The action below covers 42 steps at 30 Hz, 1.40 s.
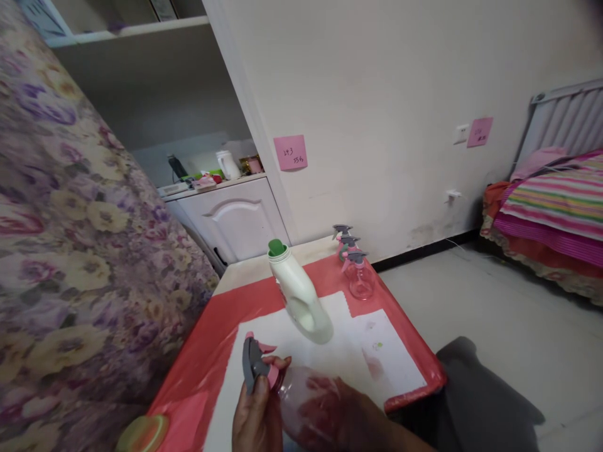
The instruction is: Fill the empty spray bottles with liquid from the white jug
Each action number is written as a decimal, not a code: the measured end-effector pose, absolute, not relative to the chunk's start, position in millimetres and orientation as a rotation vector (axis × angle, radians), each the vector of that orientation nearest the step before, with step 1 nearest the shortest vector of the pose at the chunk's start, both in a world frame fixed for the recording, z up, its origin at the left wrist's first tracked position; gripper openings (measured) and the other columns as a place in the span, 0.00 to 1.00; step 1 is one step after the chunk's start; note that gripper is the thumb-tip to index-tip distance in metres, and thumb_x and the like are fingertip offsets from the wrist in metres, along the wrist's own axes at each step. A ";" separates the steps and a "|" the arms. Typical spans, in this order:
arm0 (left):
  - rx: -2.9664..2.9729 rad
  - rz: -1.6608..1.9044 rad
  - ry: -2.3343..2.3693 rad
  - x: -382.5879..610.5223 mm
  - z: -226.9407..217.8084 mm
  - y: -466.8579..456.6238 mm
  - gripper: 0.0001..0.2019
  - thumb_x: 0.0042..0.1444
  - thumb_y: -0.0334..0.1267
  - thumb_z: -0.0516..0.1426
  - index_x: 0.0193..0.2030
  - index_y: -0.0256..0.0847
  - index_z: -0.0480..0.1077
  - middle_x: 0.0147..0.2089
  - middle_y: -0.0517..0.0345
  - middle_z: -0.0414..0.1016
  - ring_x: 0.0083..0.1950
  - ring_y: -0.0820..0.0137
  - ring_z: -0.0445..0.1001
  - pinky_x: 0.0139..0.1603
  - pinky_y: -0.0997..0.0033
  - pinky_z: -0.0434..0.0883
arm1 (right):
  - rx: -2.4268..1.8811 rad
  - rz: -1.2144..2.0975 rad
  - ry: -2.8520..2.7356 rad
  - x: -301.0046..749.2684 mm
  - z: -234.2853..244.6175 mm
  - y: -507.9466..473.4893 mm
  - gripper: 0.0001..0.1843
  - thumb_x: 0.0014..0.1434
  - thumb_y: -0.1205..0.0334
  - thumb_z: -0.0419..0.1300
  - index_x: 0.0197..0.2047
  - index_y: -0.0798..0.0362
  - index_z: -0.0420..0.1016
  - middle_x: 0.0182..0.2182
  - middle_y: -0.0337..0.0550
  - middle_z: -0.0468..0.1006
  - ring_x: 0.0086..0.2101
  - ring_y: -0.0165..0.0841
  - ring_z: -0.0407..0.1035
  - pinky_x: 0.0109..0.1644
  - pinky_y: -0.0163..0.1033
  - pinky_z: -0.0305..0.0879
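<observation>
A clear spray bottle [301,398] with a grey and pink trigger head lies tilted between my two hands at the front of the table, its head pointing up and left. My left hand [254,411] wraps the collar just below the trigger head. Around the bottle's lower body my right hand [355,408] is closed; most of its fingers are hidden behind the bottle. Beyond them stands a pale green handled jug [301,292] with a green piece in its open mouth. Several similar spray bottles [361,285] stand in a row at the table's back right corner.
White paper sheets [391,348], one stained, cover part of the red tabletop [240,307]. A round yellowish lid [144,433] is at the front left. A floral curtain [85,270] hangs on the left. Behind are a cabinet [240,216] and a wall; a bed [556,207] stands right.
</observation>
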<state>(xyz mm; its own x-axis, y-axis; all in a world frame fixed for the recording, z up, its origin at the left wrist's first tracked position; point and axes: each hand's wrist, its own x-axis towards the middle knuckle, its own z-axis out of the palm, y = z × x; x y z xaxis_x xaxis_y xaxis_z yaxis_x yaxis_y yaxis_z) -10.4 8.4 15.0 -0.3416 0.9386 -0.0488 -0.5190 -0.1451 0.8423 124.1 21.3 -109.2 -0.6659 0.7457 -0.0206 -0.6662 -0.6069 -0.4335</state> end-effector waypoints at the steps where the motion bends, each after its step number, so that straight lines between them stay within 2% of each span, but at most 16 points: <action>1: 0.621 1.719 0.972 -10.2 16.1 8.3 0.25 0.47 0.45 0.68 0.53 0.45 0.73 0.43 0.58 0.78 0.45 0.68 0.77 0.50 0.73 0.74 | -0.221 2.311 -0.511 125.2 -108.1 20.9 0.28 0.52 0.43 0.66 0.52 0.48 0.71 0.40 0.45 0.80 0.37 0.40 0.76 0.41 0.48 0.68; 4: 0.660 1.715 0.985 -10.3 18.4 6.9 0.24 0.47 0.45 0.68 0.52 0.44 0.74 0.43 0.58 0.78 0.46 0.67 0.77 0.53 0.71 0.73 | -0.179 2.332 -0.545 127.7 -101.6 19.5 0.26 0.53 0.48 0.66 0.52 0.49 0.70 0.37 0.43 0.81 0.34 0.37 0.76 0.38 0.44 0.68; 7: 0.711 1.717 0.990 -10.1 19.9 5.6 0.21 0.47 0.45 0.67 0.48 0.42 0.76 0.42 0.55 0.79 0.48 0.66 0.77 0.53 0.72 0.73 | -0.180 2.208 -0.548 129.2 -92.5 17.9 0.30 0.47 0.50 0.71 0.51 0.50 0.71 0.39 0.45 0.81 0.30 0.33 0.74 0.39 0.45 0.69; 9: 0.708 1.730 0.962 -9.3 21.1 5.3 0.20 0.49 0.44 0.67 0.49 0.43 0.75 0.42 0.56 0.79 0.47 0.67 0.77 0.53 0.73 0.73 | -0.203 2.120 -0.574 129.9 -88.7 17.1 0.33 0.43 0.50 0.73 0.51 0.51 0.72 0.41 0.46 0.81 0.33 0.34 0.75 0.41 0.46 0.68; 12: 0.668 1.737 0.936 -7.6 23.9 5.2 0.22 0.51 0.43 0.66 0.53 0.47 0.73 0.43 0.59 0.78 0.46 0.70 0.76 0.52 0.73 0.73 | -0.289 1.985 -0.658 129.8 -89.7 17.2 0.36 0.41 0.52 0.75 0.53 0.49 0.71 0.46 0.46 0.76 0.39 0.39 0.75 0.39 0.43 0.68; 17: 0.655 1.758 0.941 -6.8 26.5 5.8 0.23 0.49 0.42 0.67 0.54 0.45 0.73 0.43 0.59 0.77 0.45 0.70 0.76 0.52 0.73 0.73 | -0.372 1.839 -0.711 128.1 -96.0 19.1 0.44 0.31 0.59 0.79 0.54 0.44 0.71 0.51 0.43 0.71 0.44 0.39 0.72 0.42 0.42 0.68; 22: 0.683 1.793 0.890 -13.7 23.2 8.6 0.19 0.52 0.41 0.65 0.52 0.44 0.74 0.47 0.58 0.76 0.46 0.71 0.75 0.54 0.71 0.72 | -0.401 1.922 -0.671 129.8 -92.4 16.3 0.41 0.33 0.59 0.77 0.53 0.44 0.71 0.51 0.44 0.71 0.48 0.44 0.71 0.42 0.44 0.69; 28: 0.737 1.868 0.958 -34.0 31.1 8.6 0.15 0.53 0.43 0.64 0.47 0.42 0.76 0.51 0.55 0.74 0.47 0.68 0.74 0.51 0.69 0.74 | -0.490 1.896 -0.752 136.6 -89.1 12.9 0.42 0.35 0.54 0.77 0.54 0.46 0.70 0.52 0.46 0.74 0.50 0.47 0.71 0.51 0.51 0.66; 33: 0.797 1.881 0.952 -53.4 39.7 8.6 0.17 0.52 0.40 0.64 0.50 0.45 0.74 0.47 0.55 0.77 0.39 0.70 0.76 0.41 0.70 0.76 | -0.540 1.856 -0.785 139.8 -91.0 13.5 0.42 0.37 0.55 0.77 0.56 0.45 0.69 0.53 0.47 0.73 0.50 0.47 0.71 0.49 0.49 0.67; 37: 0.796 1.897 0.906 -67.9 38.5 11.2 0.19 0.52 0.38 0.64 0.52 0.46 0.73 0.44 0.55 0.79 0.37 0.71 0.77 0.40 0.71 0.76 | -0.575 1.837 -0.778 139.7 -96.2 16.4 0.41 0.37 0.58 0.77 0.56 0.45 0.69 0.52 0.47 0.74 0.49 0.46 0.72 0.49 0.48 0.66; 42: 0.685 2.007 0.944 -81.9 33.1 16.0 0.14 0.48 0.37 0.68 0.44 0.43 0.77 0.39 0.61 0.80 0.34 0.76 0.76 0.40 0.75 0.77 | -0.601 1.808 -0.767 139.3 -101.1 18.1 0.38 0.39 0.58 0.76 0.55 0.45 0.71 0.51 0.47 0.74 0.48 0.45 0.72 0.48 0.48 0.67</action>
